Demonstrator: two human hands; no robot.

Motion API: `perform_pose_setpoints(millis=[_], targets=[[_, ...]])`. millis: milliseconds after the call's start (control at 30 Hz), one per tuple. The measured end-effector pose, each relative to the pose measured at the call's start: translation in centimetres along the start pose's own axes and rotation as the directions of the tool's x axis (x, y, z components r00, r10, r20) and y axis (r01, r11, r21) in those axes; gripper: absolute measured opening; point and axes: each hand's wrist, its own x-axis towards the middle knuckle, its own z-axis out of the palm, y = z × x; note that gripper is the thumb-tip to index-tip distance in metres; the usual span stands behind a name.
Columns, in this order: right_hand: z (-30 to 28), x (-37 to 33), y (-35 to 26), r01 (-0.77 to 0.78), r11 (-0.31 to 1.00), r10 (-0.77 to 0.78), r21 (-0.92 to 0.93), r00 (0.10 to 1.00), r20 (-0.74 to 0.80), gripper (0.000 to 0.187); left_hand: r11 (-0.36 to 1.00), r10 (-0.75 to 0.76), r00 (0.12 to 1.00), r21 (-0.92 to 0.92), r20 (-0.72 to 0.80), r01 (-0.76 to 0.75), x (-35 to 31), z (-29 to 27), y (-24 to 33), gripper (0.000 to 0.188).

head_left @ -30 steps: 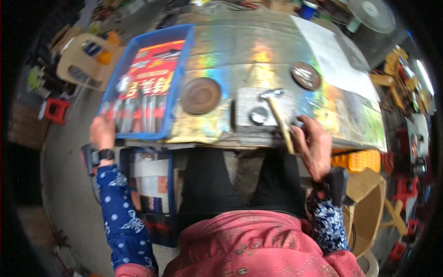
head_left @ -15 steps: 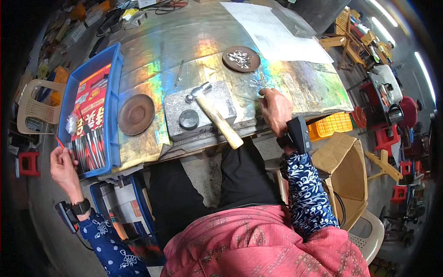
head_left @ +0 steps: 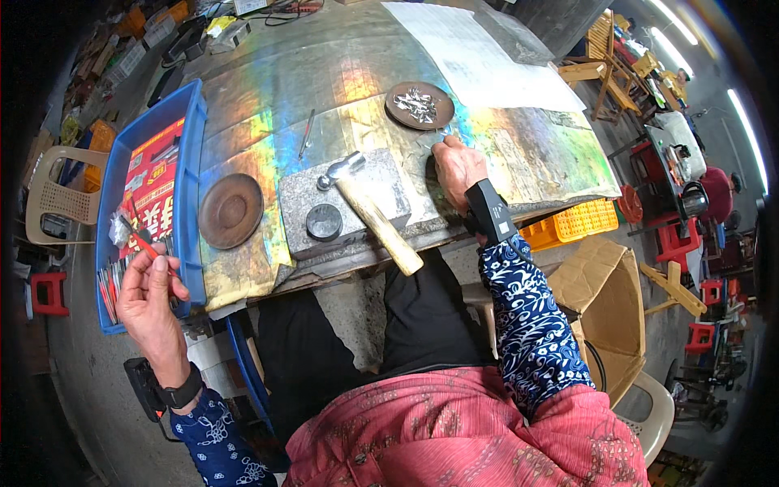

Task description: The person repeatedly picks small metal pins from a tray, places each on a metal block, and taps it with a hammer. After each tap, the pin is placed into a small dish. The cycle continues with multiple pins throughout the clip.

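Observation:
My left hand (head_left: 152, 312) is closed in a pinch on a slim red tool (head_left: 143, 241) with a dark end, held over the near part of the blue tray (head_left: 193, 154). Several slim metal and red tools (head_left: 112, 284) lie in the tray beside that hand. On the table, my right hand (head_left: 461, 172) has its fingers curled together by small thin silvery pieces (head_left: 438, 140); whatever is in the fingers is hidden. Just beyond stands a brown dish (head_left: 442, 112) holding more silvery slivers (head_left: 415, 105).
A ball-peen hammer (head_left: 375, 223) and a dark round ring (head_left: 324, 221) rest on a grey stone block (head_left: 296, 195). Left of it sits a second brown dish (head_left: 230, 211). A thin rod (head_left: 307, 134) and white paper (head_left: 487, 73) lie farther back. An open cardboard box (head_left: 604, 300) is at right.
My left hand has moved right and inward with the red tool, from the tray's outer side to over its near end. My right hand has shifted slightly left and away toward the silvery pieces.

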Motion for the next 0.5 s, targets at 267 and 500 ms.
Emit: perform_pose_setpoints(millis=[267, 500], targets=[[0.4, 1.5, 0.6, 0.213, 0.953, -0.202, -0.217, 0.977, 0.072, 0.006, 0.977, -0.113, 0.983, -0.163, 0.142, 0.136, -0.9, 3.6, 0.2, 0.017], [1.0, 2.7, 1.7, 0.315, 0.916, -0.313, -0.249, 0.949, 0.05, 0.008, 0.929, -0.18, 0.943, -0.266, 0.28, 0.257, -1.7, 7.4, 0.7, 0.016]])
